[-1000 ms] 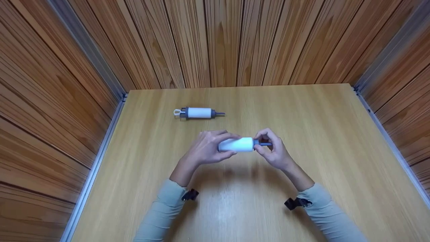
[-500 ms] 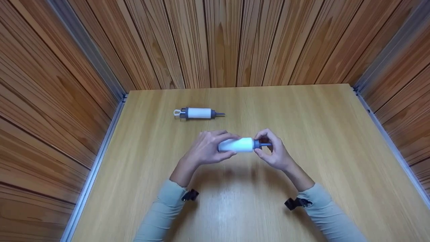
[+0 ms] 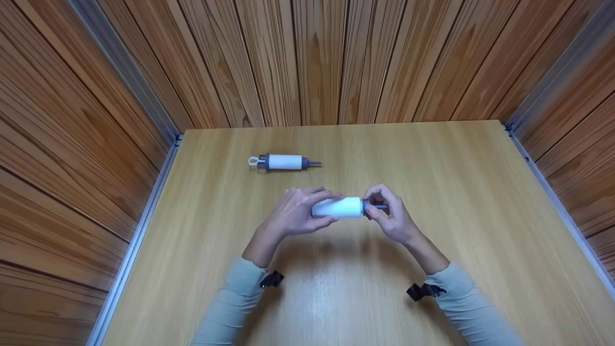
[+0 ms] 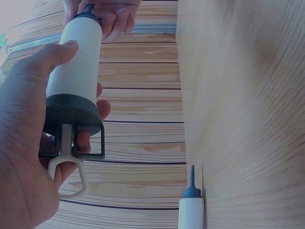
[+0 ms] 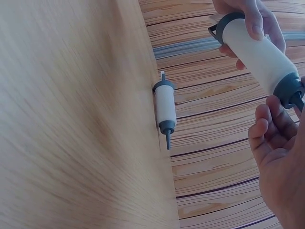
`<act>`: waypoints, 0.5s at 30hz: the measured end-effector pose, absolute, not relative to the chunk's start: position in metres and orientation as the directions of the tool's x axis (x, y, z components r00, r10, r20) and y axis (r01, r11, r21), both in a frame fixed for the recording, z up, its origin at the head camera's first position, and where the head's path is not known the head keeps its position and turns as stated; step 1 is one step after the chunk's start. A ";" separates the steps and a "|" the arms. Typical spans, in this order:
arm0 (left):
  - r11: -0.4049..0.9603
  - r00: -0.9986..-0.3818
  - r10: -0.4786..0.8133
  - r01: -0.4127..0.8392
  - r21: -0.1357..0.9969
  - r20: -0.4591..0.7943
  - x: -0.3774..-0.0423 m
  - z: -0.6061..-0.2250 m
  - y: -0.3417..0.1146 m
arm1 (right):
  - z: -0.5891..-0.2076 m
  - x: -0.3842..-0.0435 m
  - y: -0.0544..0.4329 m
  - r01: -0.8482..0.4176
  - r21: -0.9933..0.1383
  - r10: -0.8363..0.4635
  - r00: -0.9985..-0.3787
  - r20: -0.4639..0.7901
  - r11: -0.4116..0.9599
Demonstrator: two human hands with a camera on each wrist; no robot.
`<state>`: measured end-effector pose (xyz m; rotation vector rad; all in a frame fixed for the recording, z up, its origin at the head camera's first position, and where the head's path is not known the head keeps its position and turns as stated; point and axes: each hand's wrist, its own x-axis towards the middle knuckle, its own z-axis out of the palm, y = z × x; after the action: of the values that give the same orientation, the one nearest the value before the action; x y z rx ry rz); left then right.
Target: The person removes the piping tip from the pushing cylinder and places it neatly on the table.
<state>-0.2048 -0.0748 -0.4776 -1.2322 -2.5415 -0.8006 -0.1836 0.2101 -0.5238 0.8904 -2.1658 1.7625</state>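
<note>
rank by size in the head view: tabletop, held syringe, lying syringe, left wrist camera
1. Tabletop
2. Held syringe and lying syringe, unranked: the held one looks thicker, but seems nearer the viewpoint and is partly covered
3. Left wrist camera

Bench (image 3: 331, 288): pale wood-grain top. Lying on its side towards the far edge: one white-barrelled dispenser (image 3: 285, 162), grey nozzle pointing right in head view.

Held tube (image 3: 347, 207) is smooth plastic, prob. matt under glare; tabletop (image 3: 461, 192), wood w/ sheen.
</note>
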 end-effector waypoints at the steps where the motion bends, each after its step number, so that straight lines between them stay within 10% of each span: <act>1: 0.505 -0.632 0.663 0.773 0.384 0.400 -0.205 -0.478 -0.075 | -0.524 -0.184 0.210 -0.572 -0.813 -0.317 -0.794 0.518 0.104; 15: 0.496 -0.637 0.662 0.768 0.406 0.395 -0.205 -0.476 -0.075 | -0.524 -0.183 0.212 -0.615 -0.784 -0.336 -0.758 0.559 0.083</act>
<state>-0.2049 -0.0751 -0.4762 -1.2337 -2.5507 -0.8353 -0.1828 0.2125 -0.5237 0.9574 -2.1250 1.7339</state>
